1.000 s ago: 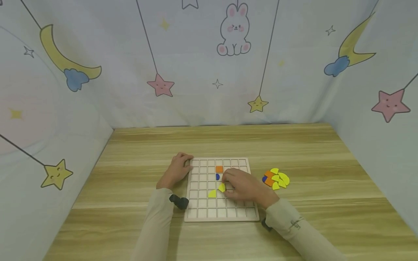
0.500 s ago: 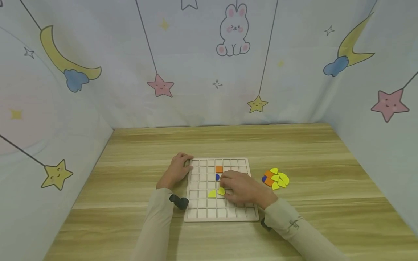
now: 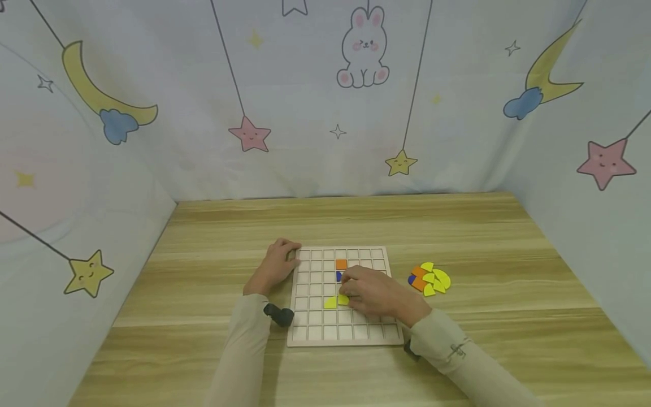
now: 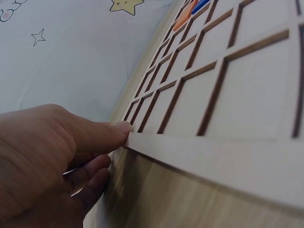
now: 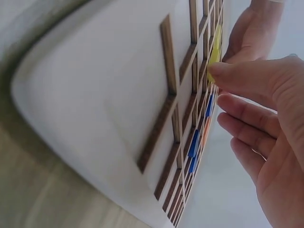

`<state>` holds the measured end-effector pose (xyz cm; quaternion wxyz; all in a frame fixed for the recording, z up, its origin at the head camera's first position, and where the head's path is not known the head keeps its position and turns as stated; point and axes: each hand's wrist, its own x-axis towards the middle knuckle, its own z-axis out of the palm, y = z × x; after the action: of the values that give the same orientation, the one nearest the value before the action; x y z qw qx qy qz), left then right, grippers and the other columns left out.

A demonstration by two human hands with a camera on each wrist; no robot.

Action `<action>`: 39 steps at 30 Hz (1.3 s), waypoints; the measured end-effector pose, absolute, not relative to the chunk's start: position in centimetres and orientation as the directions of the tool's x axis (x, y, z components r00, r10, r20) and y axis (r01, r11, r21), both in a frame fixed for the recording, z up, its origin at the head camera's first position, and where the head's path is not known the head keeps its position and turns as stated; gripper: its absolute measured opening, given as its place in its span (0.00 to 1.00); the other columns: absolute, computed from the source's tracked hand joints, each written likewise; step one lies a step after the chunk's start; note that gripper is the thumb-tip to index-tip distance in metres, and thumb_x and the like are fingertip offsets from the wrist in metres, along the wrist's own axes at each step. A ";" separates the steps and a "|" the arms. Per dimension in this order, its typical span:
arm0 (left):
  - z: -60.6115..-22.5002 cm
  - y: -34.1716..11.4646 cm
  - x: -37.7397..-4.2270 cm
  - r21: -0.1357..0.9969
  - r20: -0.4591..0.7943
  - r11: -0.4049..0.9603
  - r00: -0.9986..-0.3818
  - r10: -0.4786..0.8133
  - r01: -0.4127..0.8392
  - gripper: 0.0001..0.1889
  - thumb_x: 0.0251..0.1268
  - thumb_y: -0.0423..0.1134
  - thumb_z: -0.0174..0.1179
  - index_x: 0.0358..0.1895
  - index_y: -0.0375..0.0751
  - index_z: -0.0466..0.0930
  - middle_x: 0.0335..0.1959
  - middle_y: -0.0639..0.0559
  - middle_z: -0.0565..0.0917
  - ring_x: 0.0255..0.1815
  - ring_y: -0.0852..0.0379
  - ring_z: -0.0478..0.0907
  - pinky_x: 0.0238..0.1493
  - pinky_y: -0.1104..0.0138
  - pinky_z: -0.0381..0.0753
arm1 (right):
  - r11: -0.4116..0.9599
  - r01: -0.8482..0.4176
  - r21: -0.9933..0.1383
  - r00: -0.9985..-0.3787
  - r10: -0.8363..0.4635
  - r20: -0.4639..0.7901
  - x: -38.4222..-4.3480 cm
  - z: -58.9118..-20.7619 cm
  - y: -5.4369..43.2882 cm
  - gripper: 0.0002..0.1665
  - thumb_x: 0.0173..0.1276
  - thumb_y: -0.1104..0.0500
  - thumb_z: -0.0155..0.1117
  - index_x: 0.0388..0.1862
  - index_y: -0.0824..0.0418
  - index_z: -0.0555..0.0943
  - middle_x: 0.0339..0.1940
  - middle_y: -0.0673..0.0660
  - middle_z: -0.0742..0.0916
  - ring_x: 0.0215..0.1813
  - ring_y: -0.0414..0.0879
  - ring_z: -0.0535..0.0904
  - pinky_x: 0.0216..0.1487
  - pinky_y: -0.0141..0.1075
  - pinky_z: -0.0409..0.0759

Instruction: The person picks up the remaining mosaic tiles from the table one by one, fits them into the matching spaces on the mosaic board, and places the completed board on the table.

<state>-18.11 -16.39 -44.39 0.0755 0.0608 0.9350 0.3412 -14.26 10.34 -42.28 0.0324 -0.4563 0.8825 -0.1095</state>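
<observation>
In the head view, a pale wooden grid board lies on the table. My left hand touches its upper left corner, thumb tip at the frame in the left wrist view. Over the board's middle, my right hand holds a yellow quarter-circle tile at its fingertips, low in a cell. The right wrist view has the thumb against that yellow piece. Just left of it sits another yellow quarter-circle tile. An orange square tile and a partly covered blue tile sit in cells higher up.
Right of the board, a loose pile of yellow tiles, with orange tiles and a blue tile, lies on the wooden table. White printed cloth stands behind the table and along both sides.
The right hand has shifted slightly left, and the yellow tile has moved down and left to beside the other yellow tile. Its fingers now cover part of the blue tile. The left hand stays put.
</observation>
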 end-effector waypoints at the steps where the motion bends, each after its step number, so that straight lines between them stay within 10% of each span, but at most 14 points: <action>1: -44.4 -16.4 -18.1 0.646 -0.099 0.760 -0.981 0.166 0.063 0.23 0.68 0.37 0.56 0.65 0.39 0.70 0.65 0.40 0.66 0.69 0.39 0.59 0.68 0.45 0.61 | 0.559 -0.799 -0.220 -0.580 -0.813 0.042 -14.2 -42.3 10.3 0.13 0.63 0.57 0.66 0.47 0.53 0.85 0.52 0.49 0.82 0.54 0.42 0.76 0.58 0.37 0.76; 39: -44.5 -16.5 -18.1 0.652 -0.108 0.756 -0.980 0.165 0.056 0.23 0.69 0.36 0.55 0.66 0.40 0.69 0.65 0.41 0.66 0.69 0.40 0.59 0.68 0.46 0.62 | 0.648 -0.751 -0.125 -0.657 -0.753 0.040 -13.5 -42.1 9.0 0.16 0.60 0.45 0.67 0.23 0.52 0.76 0.49 0.49 0.80 0.53 0.44 0.75 0.57 0.37 0.74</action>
<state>-18.13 -16.46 -44.51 0.0794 0.0590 0.9336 0.3444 -13.53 9.03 -42.13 0.0078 -0.4142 0.9078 -0.0655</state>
